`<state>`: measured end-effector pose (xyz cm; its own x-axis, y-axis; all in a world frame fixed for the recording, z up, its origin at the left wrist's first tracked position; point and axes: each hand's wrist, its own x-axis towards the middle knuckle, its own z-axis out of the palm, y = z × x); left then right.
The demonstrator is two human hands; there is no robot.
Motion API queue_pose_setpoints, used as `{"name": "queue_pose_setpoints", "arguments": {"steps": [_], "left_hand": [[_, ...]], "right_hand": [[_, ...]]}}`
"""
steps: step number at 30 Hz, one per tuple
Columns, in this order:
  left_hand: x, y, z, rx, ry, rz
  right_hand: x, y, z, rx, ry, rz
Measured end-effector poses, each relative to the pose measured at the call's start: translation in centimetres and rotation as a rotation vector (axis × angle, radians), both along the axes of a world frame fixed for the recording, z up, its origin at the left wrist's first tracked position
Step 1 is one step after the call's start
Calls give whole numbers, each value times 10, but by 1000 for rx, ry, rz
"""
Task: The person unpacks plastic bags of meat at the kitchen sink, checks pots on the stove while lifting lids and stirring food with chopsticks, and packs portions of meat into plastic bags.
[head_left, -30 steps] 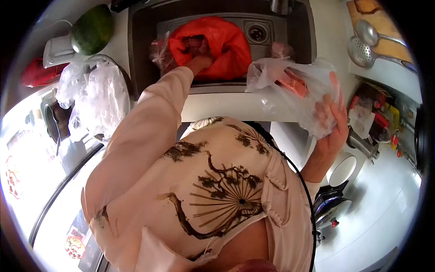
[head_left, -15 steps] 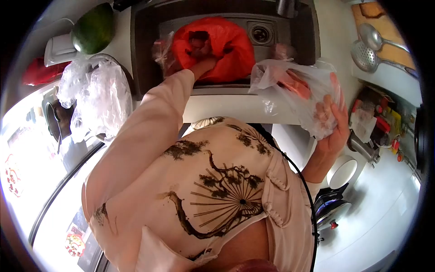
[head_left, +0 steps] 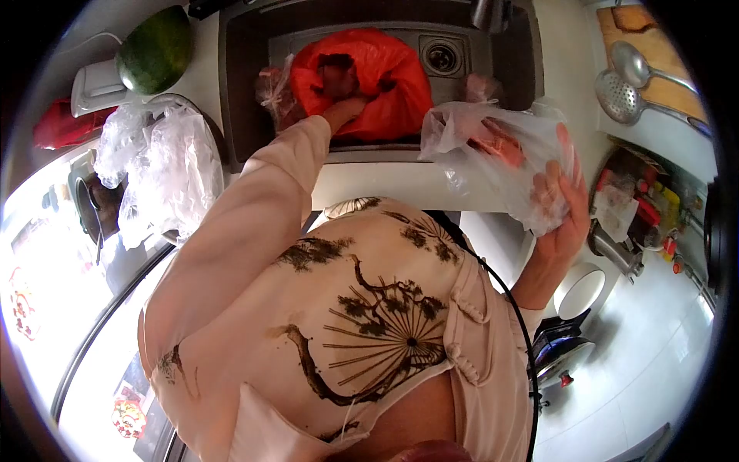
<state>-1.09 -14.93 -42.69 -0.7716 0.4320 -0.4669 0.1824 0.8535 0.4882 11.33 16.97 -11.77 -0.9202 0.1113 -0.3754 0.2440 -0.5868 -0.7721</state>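
A red plastic bag [head_left: 400, 85] sits open in the dark sink, with dark red pieces that look like meat [head_left: 337, 81] in its mouth. My left hand [head_left: 348, 114] reaches into that bag; its fingers are mostly hidden there. At the right, over the sink's front edge, my right hand [head_left: 566, 212] holds a clear plastic bag [head_left: 531, 131]. Some of its fingers show through the film, and one stretches upward along the bag. Inside the clear bag lies a reddish piece of raw meat [head_left: 499, 145].
The sink [head_left: 254, 46] has a drain [head_left: 442, 58] and a faucet [head_left: 489, 11]. Bagged items [head_left: 277, 96] lie beside the red bag. Left stand a watermelon [head_left: 155, 50] and crumpled clear bags [head_left: 181, 165]. A skimmer [head_left: 618, 96], a ladle [head_left: 631, 63] and a white bowl [head_left: 580, 292] are right.
Almost nothing differs. The view has shifted slightly, and my right hand with the clear bag appears a touch further left. My left hand stays in the red bag.
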Motion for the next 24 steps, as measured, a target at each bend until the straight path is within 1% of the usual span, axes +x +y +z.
{"name": "queue_pose_setpoints", "arguments": {"steps": [6,15,24], "left_hand": [[4,4,4,13,-3,-1],[13,10,8,31,-4,0],[8,8,14,35,-32,21]], "right_hand": [[-5,-6,1,43,-44,-61],[-8,-9,3,94,-65,-83],[-7,-8,5,71,-58,-71]]}}
